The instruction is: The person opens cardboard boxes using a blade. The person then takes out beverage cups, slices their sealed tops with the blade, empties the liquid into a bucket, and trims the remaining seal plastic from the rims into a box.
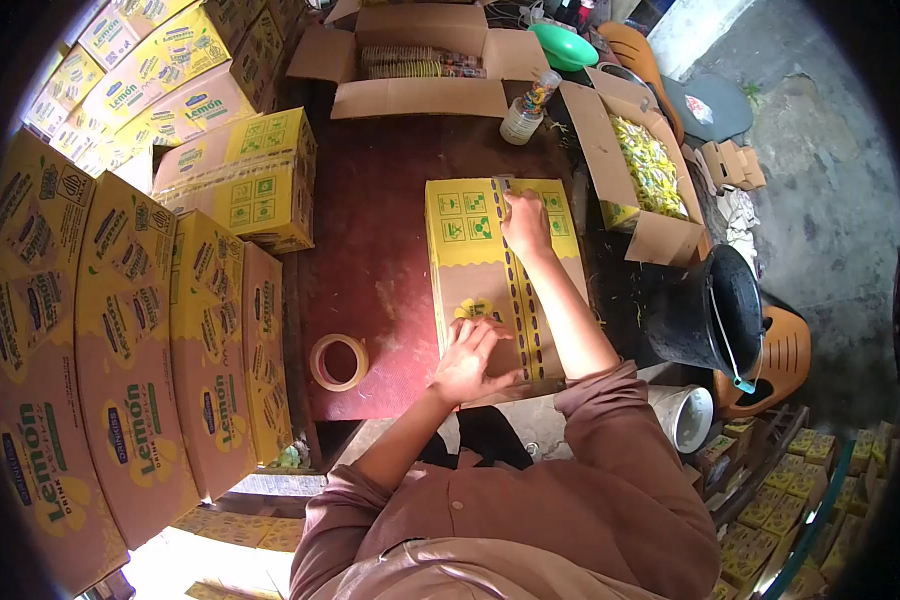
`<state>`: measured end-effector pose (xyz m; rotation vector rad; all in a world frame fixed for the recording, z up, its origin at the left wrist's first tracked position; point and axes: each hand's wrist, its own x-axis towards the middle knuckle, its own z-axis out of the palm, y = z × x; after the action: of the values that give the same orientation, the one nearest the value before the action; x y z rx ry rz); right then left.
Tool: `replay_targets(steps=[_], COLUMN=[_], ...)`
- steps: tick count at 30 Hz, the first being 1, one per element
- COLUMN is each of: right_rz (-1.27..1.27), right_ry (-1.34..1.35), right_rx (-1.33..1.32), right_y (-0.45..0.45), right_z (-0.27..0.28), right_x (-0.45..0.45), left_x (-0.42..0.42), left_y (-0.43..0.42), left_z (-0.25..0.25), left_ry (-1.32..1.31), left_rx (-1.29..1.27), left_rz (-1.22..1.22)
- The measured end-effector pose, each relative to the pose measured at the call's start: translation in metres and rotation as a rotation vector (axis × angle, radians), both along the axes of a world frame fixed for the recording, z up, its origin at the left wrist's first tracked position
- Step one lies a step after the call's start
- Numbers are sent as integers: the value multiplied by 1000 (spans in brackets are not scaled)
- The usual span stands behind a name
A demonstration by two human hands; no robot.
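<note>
A yellow-and-brown cardboard carton (450, 262) lies closed on the table before me. Lengthwise along its top runs a strip of tape (518, 300) with dark dashes. My left hand (470, 358) rests on the near part of the carton, left of the strip, fingers spread. Near the far end of the strip, my right hand (527, 222) is closed in a fist against the carton; whatever it may hold is hidden. A roll of tape (361, 381) lies flat on the red tabletop (370, 200), to the left of the carton.
Stacked lemon-drink cartons (130, 380) line the left side. An open box (420, 98) with packed sachets stands at the back, beside a plastic bottle (520, 122). At the right are an open box of yellow sachets (650, 165) and a black bucket (685, 320).
</note>
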<state>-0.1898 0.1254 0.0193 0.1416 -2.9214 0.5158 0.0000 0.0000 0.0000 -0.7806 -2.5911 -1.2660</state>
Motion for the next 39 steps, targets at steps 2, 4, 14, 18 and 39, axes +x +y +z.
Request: replay_targets(steps=[2,4,14,18,39], right_rz=[-33,-3,-6,-20,-27], right_ry=[-49,-50,-66,-165,-240], right_rx=[-70,-53,-36,-31,-1], right_y=[0,3,3,11,75], right_z=[3,10,23,24,2], right_x=[0,7,71,104,350], left_x=[-2,0,0,1,3], left_y=[3,5,-2,-2,0], left_z=[-4,-7,-9,-9,0], left_ry=[26,40,35,36,102], left_rx=[40,94,194,186,-52], left_rz=[45,53,94,106,-75])
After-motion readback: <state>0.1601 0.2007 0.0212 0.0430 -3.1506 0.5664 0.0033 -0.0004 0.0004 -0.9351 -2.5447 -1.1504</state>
